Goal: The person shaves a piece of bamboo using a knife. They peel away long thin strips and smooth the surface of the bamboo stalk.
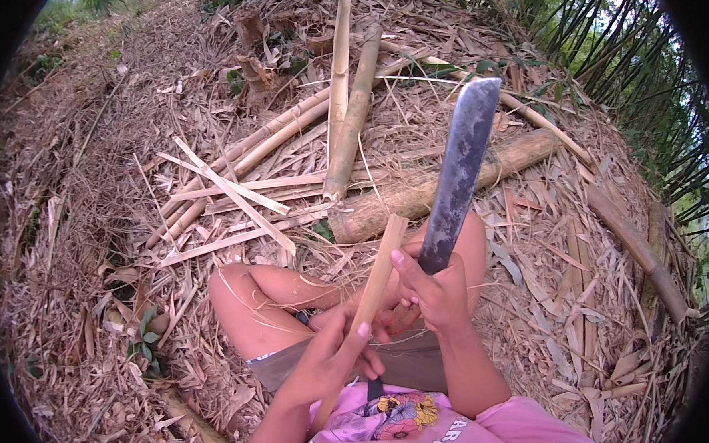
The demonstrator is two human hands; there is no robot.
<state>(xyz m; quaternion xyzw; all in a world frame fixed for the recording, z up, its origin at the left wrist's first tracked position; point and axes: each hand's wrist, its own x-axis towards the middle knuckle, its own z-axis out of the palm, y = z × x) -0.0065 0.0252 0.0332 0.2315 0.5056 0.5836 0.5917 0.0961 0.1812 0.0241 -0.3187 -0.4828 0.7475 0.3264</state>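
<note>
My left hand (341, 344) is closed around a split bamboo strip (383, 268), its thumb lying along the strip's face. The strip slants from my lap up and to the right. My right hand (438, 291) grips a machete (464, 164) low on its handle end, which the fingers hide. The broad dark blade, blotched and worn, points up and slightly right, away from me. Its lower part stands just right of the strip's upper end. My right thumb is raised close to the strip; whether it touches I cannot tell.
Beyond my crossed legs lies a thick bamboo log (441, 197). A bamboo pole (357, 113) and a split half (339, 86) rest against it. Several pale bamboo strips (241, 191) are scattered to the left. Stumps (257, 72) stand behind; dry leaves cover the ground.
</note>
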